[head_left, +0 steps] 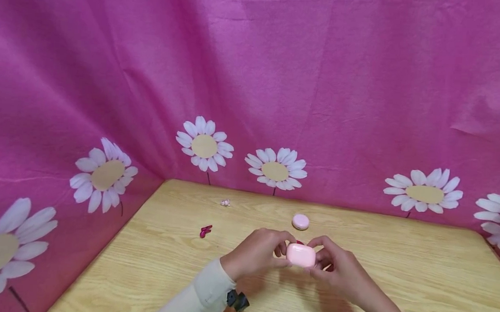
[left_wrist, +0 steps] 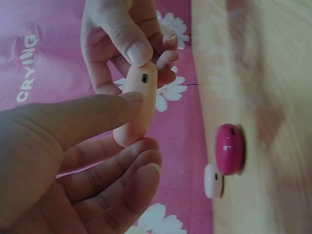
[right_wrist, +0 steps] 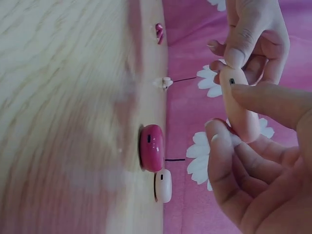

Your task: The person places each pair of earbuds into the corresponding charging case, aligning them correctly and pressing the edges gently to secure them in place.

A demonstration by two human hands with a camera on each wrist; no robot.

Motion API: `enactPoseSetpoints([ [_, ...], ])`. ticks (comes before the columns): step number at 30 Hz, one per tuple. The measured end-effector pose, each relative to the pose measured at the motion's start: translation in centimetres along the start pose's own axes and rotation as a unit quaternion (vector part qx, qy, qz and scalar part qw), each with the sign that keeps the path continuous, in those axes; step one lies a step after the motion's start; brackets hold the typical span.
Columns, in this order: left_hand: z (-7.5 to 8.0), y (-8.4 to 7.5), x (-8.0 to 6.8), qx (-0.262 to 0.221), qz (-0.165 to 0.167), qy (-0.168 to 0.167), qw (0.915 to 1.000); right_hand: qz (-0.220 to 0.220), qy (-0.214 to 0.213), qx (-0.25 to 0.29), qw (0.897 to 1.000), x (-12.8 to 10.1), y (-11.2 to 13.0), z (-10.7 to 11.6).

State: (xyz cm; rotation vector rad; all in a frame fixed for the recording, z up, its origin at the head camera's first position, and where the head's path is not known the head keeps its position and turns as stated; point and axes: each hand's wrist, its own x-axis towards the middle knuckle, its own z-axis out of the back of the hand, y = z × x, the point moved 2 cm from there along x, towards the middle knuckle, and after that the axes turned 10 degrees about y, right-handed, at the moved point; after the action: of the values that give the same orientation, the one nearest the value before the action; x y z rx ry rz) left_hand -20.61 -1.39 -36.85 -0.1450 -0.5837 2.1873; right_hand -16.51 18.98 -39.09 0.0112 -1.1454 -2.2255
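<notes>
Both hands hold a light pink earbud charging case (head_left: 301, 255) above the wooden table, one at each end. My left hand (head_left: 262, 252) pinches its left side, the thumb lying over the edge with the small charging port, which shows in the left wrist view. On the other end, my right hand (head_left: 339, 269) pinches it between thumb and fingers. The case's lid is closed. A magenta earbud case (left_wrist: 229, 149) stands on the table beyond the hands, mostly hidden behind the held case in the head view. Near it sits a pale pink rounded case (head_left: 300, 222).
On the left of the wooden table (head_left: 144, 263) lie magenta earbuds (head_left: 205, 231), with small pale earbuds (head_left: 225, 202) farther back. A pink cloth (head_left: 341, 85) printed with white daisies hangs behind the table and along its left side.
</notes>
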Motion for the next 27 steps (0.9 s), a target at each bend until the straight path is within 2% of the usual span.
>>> enactPoseSetpoints([
  [3, -0.6, 0.2, -0.2, 0.007, 0.002, 0.01, 0.9999, 0.013, 0.013, -0.02, 1.0, -0.1, -0.4, -0.4],
  [7, -1.5, 0.6, -0.4, 0.015, 0.0, 0.025, 0.9996, 0.001, 0.034, -0.048, 0.998, -0.2, -0.7, -0.8],
  [16, -3.0, 0.9, -0.3, 0.026, -0.002, 0.057, 0.9981, -0.041, 0.081, -0.04, 0.995, -0.2, -1.3, -1.6],
  [21, -3.5, 1.2, -0.2, 0.024, 0.005, 0.075, 0.9969, -0.046, 0.09, -0.082, 0.992, -0.2, -1.4, -1.6],
  [27, -4.1, 1.4, -0.2, 0.051, 0.014, 0.097, 0.9939, -0.038, 0.097, -0.124, 0.987, -0.2, -1.5, -1.9],
])
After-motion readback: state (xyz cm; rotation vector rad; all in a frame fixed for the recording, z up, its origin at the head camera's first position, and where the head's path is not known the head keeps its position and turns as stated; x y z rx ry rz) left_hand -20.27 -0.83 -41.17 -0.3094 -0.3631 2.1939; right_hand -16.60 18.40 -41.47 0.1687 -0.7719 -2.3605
